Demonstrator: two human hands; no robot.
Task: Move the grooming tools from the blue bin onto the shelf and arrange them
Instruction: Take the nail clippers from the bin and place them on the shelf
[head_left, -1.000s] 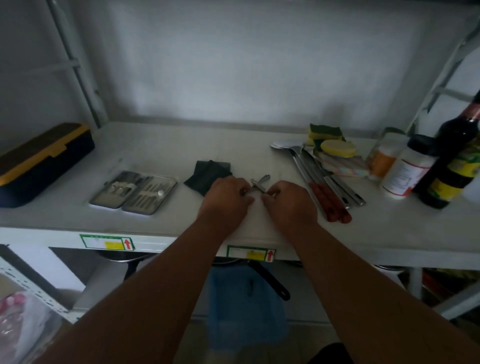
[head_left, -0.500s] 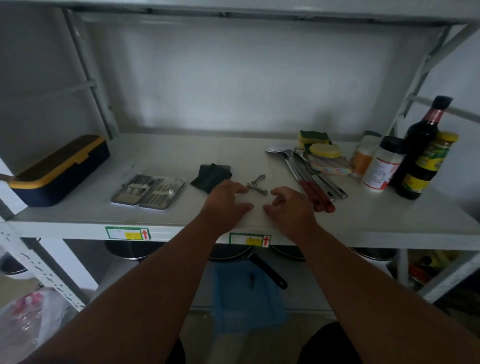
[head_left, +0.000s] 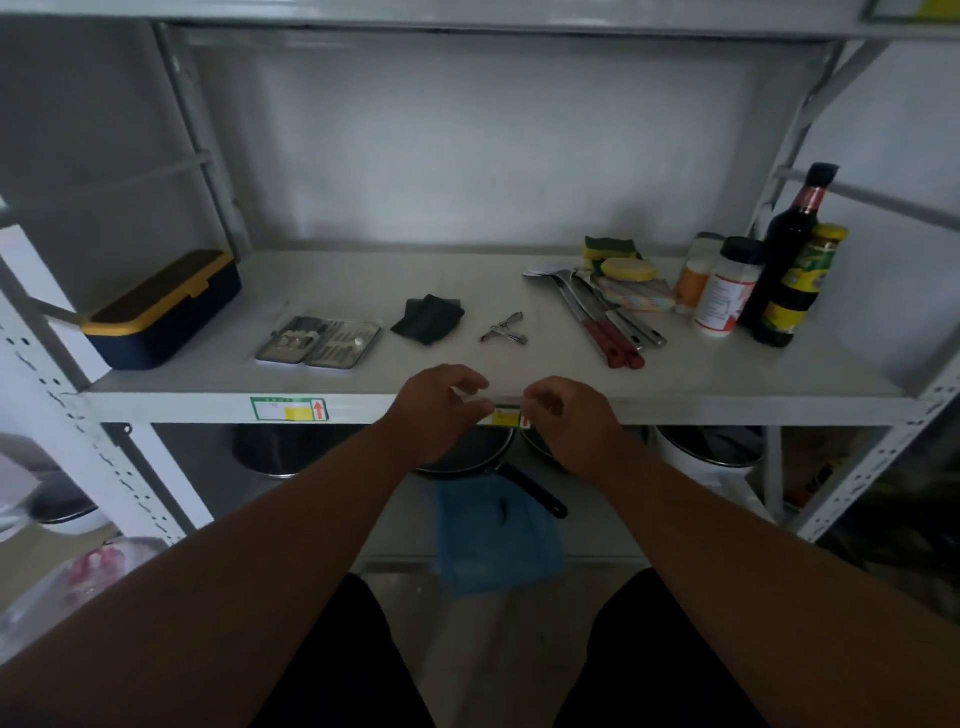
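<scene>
Two metal nail clippers (head_left: 503, 329) lie crossed on the white shelf (head_left: 363, 382), near its middle. Left of them sit a dark folded pouch (head_left: 428, 318) and an open manicure kit (head_left: 319, 342) with several small tools in it. My left hand (head_left: 441, 402) and my right hand (head_left: 563, 415) hover at the shelf's front edge, side by side, fingers loosely curled and holding nothing. The blue bin (head_left: 496, 535) stands below on the lower level, between my forearms.
A navy box with a yellow lid (head_left: 161, 309) sits at the shelf's left end. Right of centre lie red-handled utensils (head_left: 602, 322), sponges (head_left: 621, 260), jars (head_left: 724, 291) and dark bottles (head_left: 789, 254). Pots and a pan (head_left: 467, 452) stand underneath.
Both hands let go of the nail clippers and drew back to the shelf's front edge. The clippers stay on the shelf. The camera pulled back and tilted up.
</scene>
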